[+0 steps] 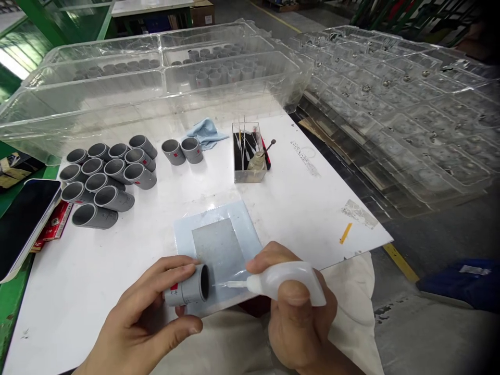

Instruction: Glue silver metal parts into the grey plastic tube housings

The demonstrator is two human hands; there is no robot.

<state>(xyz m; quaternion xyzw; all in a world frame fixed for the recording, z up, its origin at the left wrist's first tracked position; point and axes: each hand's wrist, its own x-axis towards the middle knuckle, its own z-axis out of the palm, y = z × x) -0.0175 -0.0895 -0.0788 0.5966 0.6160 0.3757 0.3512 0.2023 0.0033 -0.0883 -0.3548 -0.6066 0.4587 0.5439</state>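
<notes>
My left hand (144, 312) grips a short grey plastic tube (185, 287) with a red mark on its side, its open end facing right. In my right hand (297, 317) is a white squeeze bottle (291, 278) with a thin nozzle. The nozzle's tip points left at the tube's mouth, a small gap apart from it. Beneath them lies a pale blue sheet (183, 229) with a grey square pad (219, 242) on it. Several like grey tubes (96, 216) stand in rows at the left, and two more (174, 152) stand apart farther back.
A clear box (250, 176) of thin tools stands behind the pad, beside a blue cloth (205, 134). Clear plastic trays (117, 96) with more tubes line the back. Stacked clear trays (410, 114) are at right. A phone (27, 219) lies at the left edge.
</notes>
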